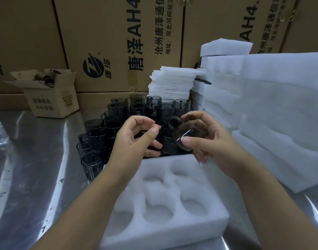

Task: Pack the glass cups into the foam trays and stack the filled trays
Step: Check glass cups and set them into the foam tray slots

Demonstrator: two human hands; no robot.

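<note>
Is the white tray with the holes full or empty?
Empty: every hole in the foam tray shows only bare white foam.

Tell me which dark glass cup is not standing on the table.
The dark glass cup gripped in the right hand, tilted on its side; the others stand upright together.

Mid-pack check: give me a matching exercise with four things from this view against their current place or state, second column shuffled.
1 foam tray
2 right hand
3 small cardboard box
4 thin foam sheets

A stacked behind the standing cups
B visible pockets empty
C flaps open, far left on the table
D grips a glass cup

Pairs: 1-B, 2-D, 3-C, 4-A
</note>
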